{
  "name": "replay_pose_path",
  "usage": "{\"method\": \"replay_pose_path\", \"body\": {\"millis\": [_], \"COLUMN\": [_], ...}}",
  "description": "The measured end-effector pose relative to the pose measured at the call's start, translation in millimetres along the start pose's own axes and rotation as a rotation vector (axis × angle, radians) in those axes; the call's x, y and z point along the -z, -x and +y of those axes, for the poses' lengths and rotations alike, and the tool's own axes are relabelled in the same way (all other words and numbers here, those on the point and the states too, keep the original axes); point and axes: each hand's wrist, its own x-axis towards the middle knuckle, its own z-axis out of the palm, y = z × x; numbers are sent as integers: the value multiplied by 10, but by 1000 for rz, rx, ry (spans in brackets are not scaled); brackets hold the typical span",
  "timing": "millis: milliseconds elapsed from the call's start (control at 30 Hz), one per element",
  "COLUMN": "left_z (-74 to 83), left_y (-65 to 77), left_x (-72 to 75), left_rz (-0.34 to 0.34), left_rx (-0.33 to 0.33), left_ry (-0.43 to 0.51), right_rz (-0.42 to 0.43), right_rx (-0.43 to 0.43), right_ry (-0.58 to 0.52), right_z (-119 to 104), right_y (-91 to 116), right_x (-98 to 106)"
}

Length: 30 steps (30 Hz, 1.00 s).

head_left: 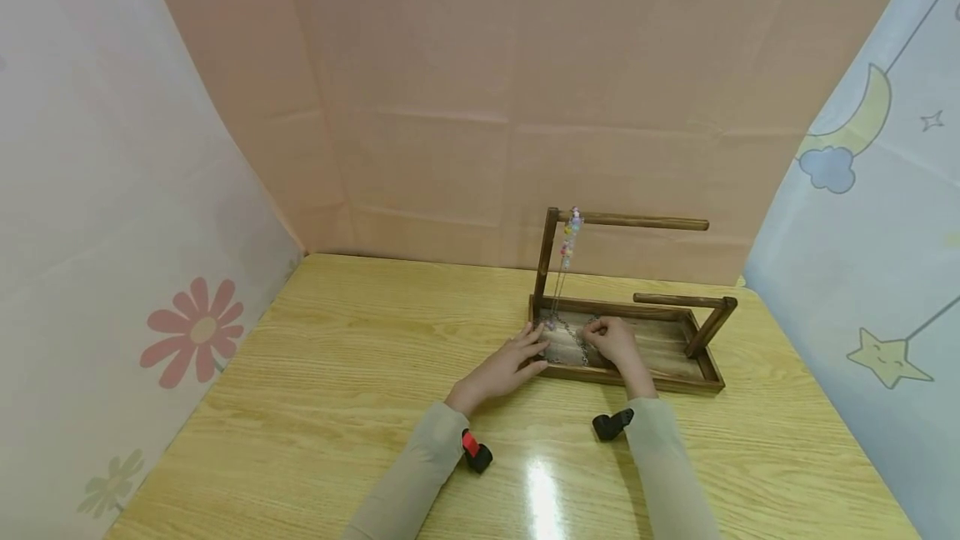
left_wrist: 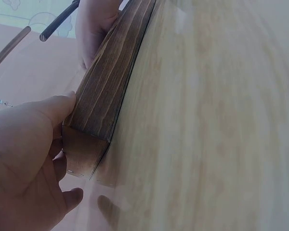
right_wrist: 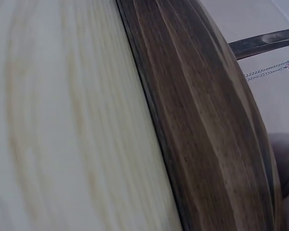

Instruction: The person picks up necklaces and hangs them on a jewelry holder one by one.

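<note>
A wooden jewelry stand (head_left: 626, 377) with a shallow tray base sits on the table. From its tall bar hangs a beaded chain necklace (head_left: 572, 233) with pastel beads, its chain dropping into the tray. A loose silvery chain (head_left: 581, 348) lies inside the tray. My left hand (head_left: 504, 363) is at the tray's left end, fingers spread, the thumb touching the front corner in the left wrist view. My right hand (head_left: 615, 340) reaches over the front rim, thumb and fingers pinched together at the chain. The tray wall mostly hides that hand in the right wrist view.
The stand's tall upper bar (head_left: 645, 222) and shorter lower bar (head_left: 675, 300) jut out above the tray from opposite ends. Wood-grain table (head_left: 360, 340) surrounds the stand. A pink cloth backdrop (head_left: 420, 107) hangs behind, with patterned sheets at both sides.
</note>
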Motion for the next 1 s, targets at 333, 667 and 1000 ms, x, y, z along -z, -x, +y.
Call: {"method": "replay_pose_path", "body": {"millis": [333,667,1000], "left_z": [16,14,23], "left_y": [-3,-1,10], "left_x": [2,-9,5], "left_rz": [1,-5,-7], "left_rx": [9,6,20], "left_ry": [10,9,30], "right_rz": [0,21,4], "right_rx": [-8,33,128], "right_ry": [16,90,-83], "right_z": [-38,-28,124], "right_y": [11,28,-8], "right_x": [-10,-4,11]}}
